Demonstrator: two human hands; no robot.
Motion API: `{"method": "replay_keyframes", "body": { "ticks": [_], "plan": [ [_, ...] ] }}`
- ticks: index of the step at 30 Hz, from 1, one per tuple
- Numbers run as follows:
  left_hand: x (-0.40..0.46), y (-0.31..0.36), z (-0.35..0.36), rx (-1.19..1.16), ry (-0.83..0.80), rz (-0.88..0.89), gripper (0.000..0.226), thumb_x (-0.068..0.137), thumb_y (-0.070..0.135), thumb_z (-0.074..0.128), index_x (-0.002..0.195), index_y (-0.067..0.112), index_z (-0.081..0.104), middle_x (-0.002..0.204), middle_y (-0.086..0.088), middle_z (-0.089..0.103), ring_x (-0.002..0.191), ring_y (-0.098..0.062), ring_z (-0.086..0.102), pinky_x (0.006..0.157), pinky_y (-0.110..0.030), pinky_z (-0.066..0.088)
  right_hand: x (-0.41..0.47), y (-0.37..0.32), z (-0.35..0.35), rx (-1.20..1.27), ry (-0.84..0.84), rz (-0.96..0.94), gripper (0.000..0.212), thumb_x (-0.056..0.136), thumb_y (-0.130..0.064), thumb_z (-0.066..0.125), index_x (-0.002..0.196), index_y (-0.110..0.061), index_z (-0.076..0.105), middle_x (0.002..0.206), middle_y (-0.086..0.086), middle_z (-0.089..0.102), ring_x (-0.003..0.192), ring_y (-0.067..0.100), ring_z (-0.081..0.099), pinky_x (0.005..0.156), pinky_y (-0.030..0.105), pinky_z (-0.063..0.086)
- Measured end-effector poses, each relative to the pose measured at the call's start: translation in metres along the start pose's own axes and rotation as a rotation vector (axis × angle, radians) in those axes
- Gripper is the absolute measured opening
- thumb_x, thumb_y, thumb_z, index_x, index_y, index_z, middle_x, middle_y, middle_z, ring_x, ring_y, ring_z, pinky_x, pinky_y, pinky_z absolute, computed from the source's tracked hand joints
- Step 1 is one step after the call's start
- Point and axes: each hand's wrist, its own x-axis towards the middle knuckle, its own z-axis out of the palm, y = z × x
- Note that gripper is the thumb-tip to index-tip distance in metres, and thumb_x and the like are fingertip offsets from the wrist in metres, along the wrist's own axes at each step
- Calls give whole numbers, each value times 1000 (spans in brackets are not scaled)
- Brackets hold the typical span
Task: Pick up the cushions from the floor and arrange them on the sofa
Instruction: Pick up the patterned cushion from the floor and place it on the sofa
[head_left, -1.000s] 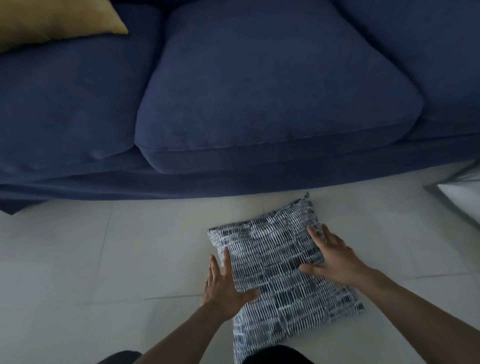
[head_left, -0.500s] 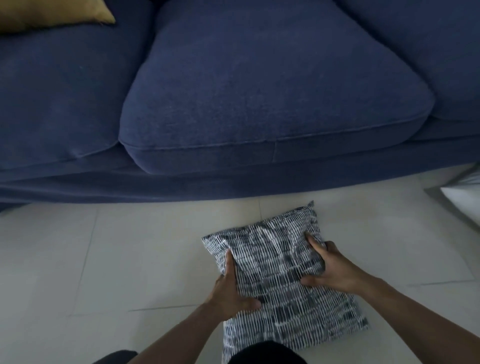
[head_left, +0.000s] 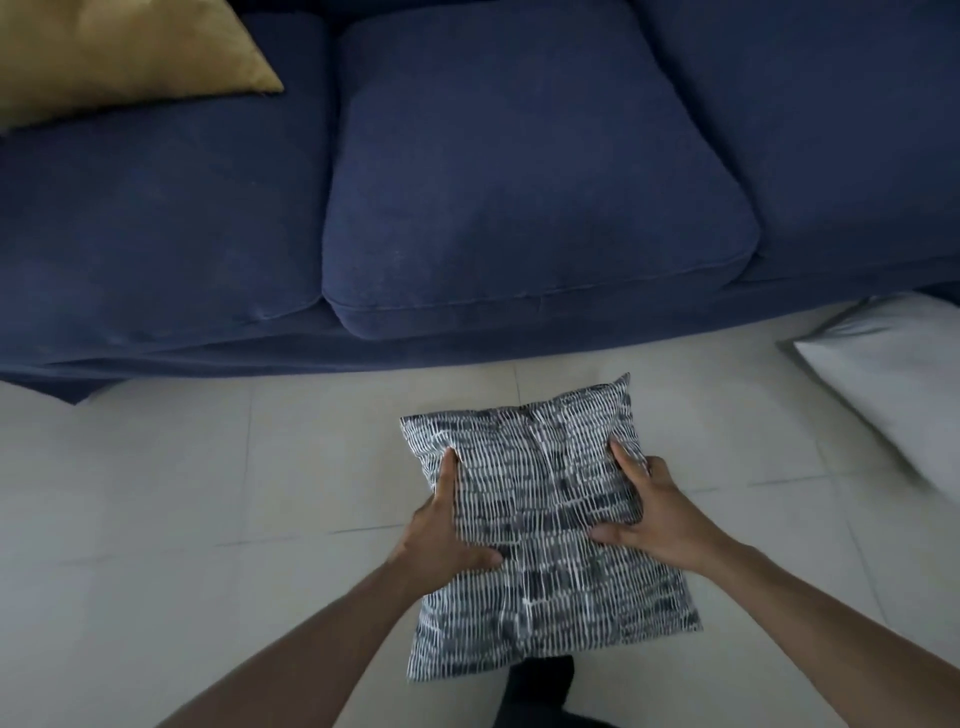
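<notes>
— Navy-and-white weave, soft filling: the patterned cushion (head_left: 540, 525) looks light and squashy, so I'd expect it to sag rather than slip. Where is it?

— In front of the blue sofa (head_left: 519, 182), over the pale tiled floor (head_left: 182, 493). Whether its near edge rests on the tiles or has cleared them, I cannot tell. The far corners stand up a little.

— And the grip?

— The left hand (head_left: 441, 540) clasps the cushion's left edge, thumb lying across the top, fingers tucked out of sight beneath. The right hand (head_left: 649, 519) does the same on the right edge, thumb pressed into the fabric. Each is closed on the cushion, and the cover puckers between them.

— Good place to hold it?

— I'd judge so. Opposite edges at mid-height keep a floppy thing from folding. Nothing fragile here; a firm squeeze does no harm.

— Anything else about?

— A mustard cushion (head_left: 114, 52) sits on the sofa's left seat. A white cushion (head_left: 893, 379) lies on the floor to the right, well apart, not yet collected.
</notes>
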Motion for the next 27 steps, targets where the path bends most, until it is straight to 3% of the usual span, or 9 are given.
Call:
{"method": "replay_keyframes", "body": {
  "ticks": [4, 6, 9, 17, 22, 27],
  "plan": [
    [-62, 35, -34, 26, 2, 14, 161, 64, 52, 99, 164, 41, -27, 176, -6, 22, 160, -34, 29, 125, -40, 29, -62, -46, -23, 14, 16, -14, 129, 80, -64, 83, 161, -57, -17, 167, 10, 18, 141, 22, 44, 126, 39, 33],
    [-87, 52, -51, 46, 16, 29, 162, 62, 56, 99, 161, 48, -28, 175, -5, 27, 158, -34, 35, 126, -46, 33, -88, -65, -37, 15, 27, -28, 127, 78, -71, 81, 153, -68, -21, 171, 7, 12, 153, 31, 39, 126, 44, 35],
    [-117, 77, -77, 50, 45, 64, 160, 59, 61, 99, 156, 58, -28, 172, -3, 38, 153, -32, 44, 125, -53, 39, -117, -87, -60, 8, 57, -65, 123, 74, -81, 78, 143, -81, -24, 172, 4, 11, 155, 35, 37, 126, 49, 39],
    [-146, 157, -145, 83, 125, 164, 157, 61, 58, 96, 156, 60, -28, 165, -4, 48, 146, -31, 52, 122, -54, 43, -145, -145, -133, -25, 161, -169, 124, 77, -74, 79, 148, -77, -23, 165, -1, 18, 145, 32, 46, 120, 45, 43],
    [-130, 205, -193, 105, 189, 170, 156, 58, 57, 94, 153, 63, -30, 157, -7, 55, 136, -31, 60, 117, -54, 48, -123, -175, -186, -32, 198, -240, 126, 77, -73, 80, 150, -76, -24, 171, 2, 12, 154, 35, 37, 127, 54, 37],
    [-91, 252, -241, 149, 234, 220, 157, 67, 49, 97, 159, 53, -30, 164, -1, 47, 141, -27, 54, 120, -45, 45, -77, -198, -239, -49, 250, -285, 131, 83, -59, 84, 151, -72, -27, 168, -4, 11, 150, 30, 39, 125, 51, 38]
  ]
}}
